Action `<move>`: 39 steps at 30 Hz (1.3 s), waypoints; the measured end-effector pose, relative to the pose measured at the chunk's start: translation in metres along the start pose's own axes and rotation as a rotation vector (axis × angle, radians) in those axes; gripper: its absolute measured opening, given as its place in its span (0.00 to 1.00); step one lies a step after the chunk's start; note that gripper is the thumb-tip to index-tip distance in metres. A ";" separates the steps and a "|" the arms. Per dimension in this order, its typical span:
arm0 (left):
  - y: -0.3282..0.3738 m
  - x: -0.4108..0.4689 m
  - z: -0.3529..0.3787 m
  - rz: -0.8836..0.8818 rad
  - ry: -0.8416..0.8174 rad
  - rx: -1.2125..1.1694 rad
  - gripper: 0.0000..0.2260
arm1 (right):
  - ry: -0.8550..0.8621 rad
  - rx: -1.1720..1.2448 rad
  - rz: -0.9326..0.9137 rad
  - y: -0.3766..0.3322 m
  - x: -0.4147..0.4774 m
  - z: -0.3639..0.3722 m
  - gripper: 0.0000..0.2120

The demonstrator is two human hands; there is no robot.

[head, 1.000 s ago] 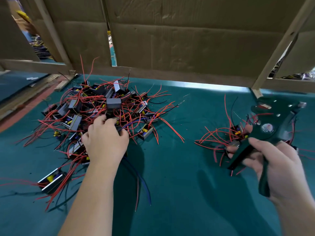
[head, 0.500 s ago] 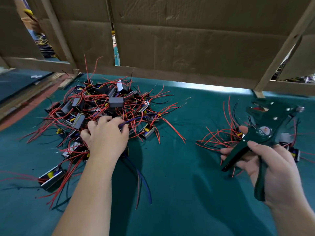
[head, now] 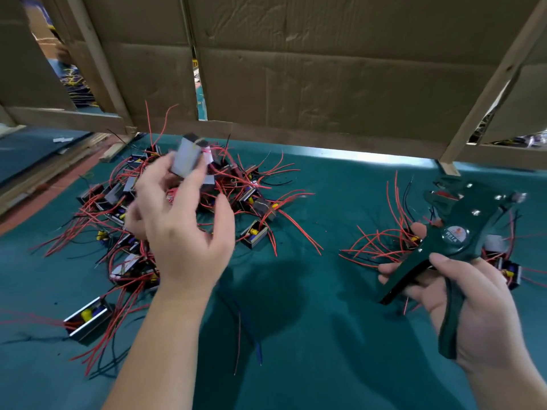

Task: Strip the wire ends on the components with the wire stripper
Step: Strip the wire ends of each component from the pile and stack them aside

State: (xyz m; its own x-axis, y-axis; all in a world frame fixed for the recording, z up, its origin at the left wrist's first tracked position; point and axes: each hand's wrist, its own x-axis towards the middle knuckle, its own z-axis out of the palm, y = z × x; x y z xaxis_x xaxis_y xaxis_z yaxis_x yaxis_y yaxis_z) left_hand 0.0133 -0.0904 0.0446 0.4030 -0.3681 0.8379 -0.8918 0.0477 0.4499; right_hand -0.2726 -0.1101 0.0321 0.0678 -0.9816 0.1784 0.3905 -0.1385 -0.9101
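Observation:
My left hand [head: 180, 226] is raised above the big pile of components [head: 248, 199] at the left, its fingertips gripping one grey boxy component [head: 188, 156] that is blurred by motion. Red and blue wires trail down from it under my wrist. My right hand [head: 470, 303] grips the dark green wire stripper [head: 461, 241] by its handles, jaws pointing up and left, empty. Behind the stripper lies a smaller heap of components [head: 381, 250] with red wires.
Everything rests on a teal cloth table [head: 310, 335]. A cardboard wall [head: 325, 72] on a wooden frame closes off the far edge. One lone component [head: 88, 316] lies near the front left. Loose wires [head: 257, 347] trail across the cloth under my left forearm.
My left hand has lifted off the pile with one component pinched in its fingers. The right hand with the stripper has stayed in about the same place.

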 end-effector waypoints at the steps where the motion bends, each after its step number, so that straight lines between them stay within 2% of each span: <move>1: 0.005 -0.002 0.001 0.039 -0.024 -0.126 0.17 | -0.013 0.014 0.009 -0.001 -0.001 0.002 0.14; 3: 0.018 -0.008 0.006 -0.042 -0.189 -0.391 0.18 | -0.057 0.076 0.060 -0.004 -0.002 0.007 0.16; 6: 0.040 -0.016 0.011 -0.258 -0.509 -0.663 0.21 | -0.143 0.198 0.213 -0.006 -0.003 0.014 0.37; 7: 0.044 -0.019 0.011 -0.298 -0.586 -0.720 0.21 | -0.172 0.232 0.245 -0.006 -0.004 0.016 0.38; 9: 0.050 -0.024 0.009 -0.362 -0.725 -0.825 0.20 | -0.247 0.297 0.306 -0.006 -0.007 0.020 0.33; 12: 0.051 -0.027 0.007 -0.390 -0.887 -0.879 0.19 | -0.330 0.362 0.385 -0.007 -0.011 0.026 0.32; 15: 0.053 -0.028 0.009 -0.386 -0.901 -0.864 0.16 | -0.383 0.397 0.431 -0.011 -0.013 0.032 0.31; 19: 0.049 -0.031 0.012 -0.290 -0.910 -0.814 0.23 | -0.490 0.575 0.517 -0.015 -0.011 0.037 0.29; 21: 0.048 -0.033 0.013 -0.229 -0.946 -0.790 0.25 | -0.486 0.694 0.551 -0.018 -0.011 0.041 0.29; 25: 0.043 -0.037 0.016 -0.208 -0.982 -0.774 0.27 | -0.530 0.676 0.583 -0.015 -0.011 0.039 0.29; 27: 0.043 -0.036 0.016 -0.209 -0.970 -0.746 0.23 | -0.547 0.675 0.585 -0.013 -0.011 0.037 0.30; 30: 0.045 -0.031 0.013 -0.279 -0.862 -0.930 0.10 | -0.540 0.737 0.586 -0.015 -0.011 0.034 0.28; 32: 0.044 -0.026 0.012 -0.276 -0.774 -0.981 0.11 | -0.529 0.765 0.586 -0.019 -0.011 0.034 0.28; 34: 0.043 -0.025 0.013 -0.406 -0.697 -1.060 0.13 | -0.538 0.769 0.594 -0.020 -0.011 0.036 0.28; 36: 0.047 -0.025 0.014 -0.655 -0.649 -1.154 0.10 | -0.567 0.714 0.586 -0.016 -0.014 0.038 0.29; 39: 0.051 -0.024 0.016 -0.999 -0.598 -1.271 0.10 | -0.615 0.504 0.549 -0.005 -0.020 0.044 0.28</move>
State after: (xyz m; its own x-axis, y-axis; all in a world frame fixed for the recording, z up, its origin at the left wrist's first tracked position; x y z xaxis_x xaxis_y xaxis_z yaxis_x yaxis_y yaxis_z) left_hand -0.0450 -0.0938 0.0427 0.2670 -0.9636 0.0140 0.4643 0.1413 0.8744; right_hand -0.2359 -0.0836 0.0495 0.7714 -0.6323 0.0715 0.4997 0.5323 -0.6834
